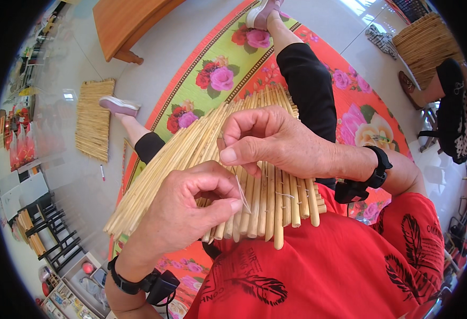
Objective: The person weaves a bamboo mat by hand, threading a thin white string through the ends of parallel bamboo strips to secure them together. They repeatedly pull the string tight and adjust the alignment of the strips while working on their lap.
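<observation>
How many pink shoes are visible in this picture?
2. One pink shoe is at the left, on the grey floor beside the flowered mat. The other pink shoe is at the top centre, on the mat; it is partly cut by the picture edge.

1. The mat of bamboo sticks (pixel 212 154) lies across the person's lap, above the floral floor mat (pixel 228 69).
2. The left hand (pixel 183 212) sits at 7 o'clock of the stick mat, pinching a needle (pixel 242 194).
3. The right hand (pixel 276 143) rests on the sticks at 1 o'clock of the left hand.
4. A second stick mat (pixel 93 119) lies on the floor at 9 o'clock.
5. A wooden table (pixel 129 24) stands at 11 o'clock.
6. A stack of stick mats (pixel 425 45) lies at 2 o'clock, with another person (pixel 454 106) just beside it.
</observation>
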Demonstrator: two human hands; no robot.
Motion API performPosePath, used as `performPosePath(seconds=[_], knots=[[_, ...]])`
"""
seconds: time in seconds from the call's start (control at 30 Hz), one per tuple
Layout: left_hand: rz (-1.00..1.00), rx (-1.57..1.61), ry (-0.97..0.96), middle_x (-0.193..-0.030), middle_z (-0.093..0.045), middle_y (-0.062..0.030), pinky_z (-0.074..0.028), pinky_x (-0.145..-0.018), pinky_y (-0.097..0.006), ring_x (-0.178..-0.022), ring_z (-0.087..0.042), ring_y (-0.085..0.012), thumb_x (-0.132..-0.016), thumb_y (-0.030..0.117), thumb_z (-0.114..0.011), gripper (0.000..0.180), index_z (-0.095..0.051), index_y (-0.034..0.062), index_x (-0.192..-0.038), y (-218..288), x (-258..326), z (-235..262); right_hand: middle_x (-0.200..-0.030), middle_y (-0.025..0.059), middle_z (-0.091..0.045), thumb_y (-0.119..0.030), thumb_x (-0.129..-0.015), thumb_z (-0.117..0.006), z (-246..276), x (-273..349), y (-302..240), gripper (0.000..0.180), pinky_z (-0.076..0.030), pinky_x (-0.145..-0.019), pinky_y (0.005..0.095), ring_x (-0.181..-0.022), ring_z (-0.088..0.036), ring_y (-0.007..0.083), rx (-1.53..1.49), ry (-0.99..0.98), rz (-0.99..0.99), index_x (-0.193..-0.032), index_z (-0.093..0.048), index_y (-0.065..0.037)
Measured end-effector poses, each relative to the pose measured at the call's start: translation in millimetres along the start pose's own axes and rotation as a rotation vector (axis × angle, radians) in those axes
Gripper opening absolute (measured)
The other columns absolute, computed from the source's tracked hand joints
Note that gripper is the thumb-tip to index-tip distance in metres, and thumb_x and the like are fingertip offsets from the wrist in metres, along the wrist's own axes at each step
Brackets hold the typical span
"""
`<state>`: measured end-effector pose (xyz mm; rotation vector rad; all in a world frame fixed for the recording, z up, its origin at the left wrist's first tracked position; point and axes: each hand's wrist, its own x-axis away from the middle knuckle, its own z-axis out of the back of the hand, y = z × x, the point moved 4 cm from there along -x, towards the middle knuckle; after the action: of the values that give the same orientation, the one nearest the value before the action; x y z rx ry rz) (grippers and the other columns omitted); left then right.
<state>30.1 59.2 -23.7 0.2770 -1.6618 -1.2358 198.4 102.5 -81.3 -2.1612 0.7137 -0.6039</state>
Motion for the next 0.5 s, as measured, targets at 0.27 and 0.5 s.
performPosePath(seconds=[0.27, 0.5], knots=[[0.034, 0.001, -0.051, -0.091, -0.067, -0.0023, -0.053, -0.073, -0.024, -0.080, -0.064, -0.0067, -0.090, 0.006, -0.074, 0.010, -0.069, -0.0026, -0.092, 5, -2, -4, -0.080, -0.0025, -0.062, -0.012, -0.099, -0.070, -1, 1, 1, 0.010, -0.049, -0.059, 0.0223, -0.067, -0.057, 0.0042, -0.008, -0.006, 0.013, -0.095, -0.064, -0.005], [0.037, 0.008, -0.007, -0.091, -0.067, -0.0026, -0.053, -0.072, -0.024, -0.080, -0.063, -0.0070, -0.090, 0.005, -0.074, 0.010, -0.070, -0.0031, -0.092, -1, -2, -3, -0.082, -0.0026, -0.062, -0.012, -0.099, -0.070, 0, 1, 1, 0.011, -0.050, -0.059, 0.0223, -0.068, -0.058, 0.0037, -0.021, -0.004, 0.008, -0.095, -0.063, -0.005]])
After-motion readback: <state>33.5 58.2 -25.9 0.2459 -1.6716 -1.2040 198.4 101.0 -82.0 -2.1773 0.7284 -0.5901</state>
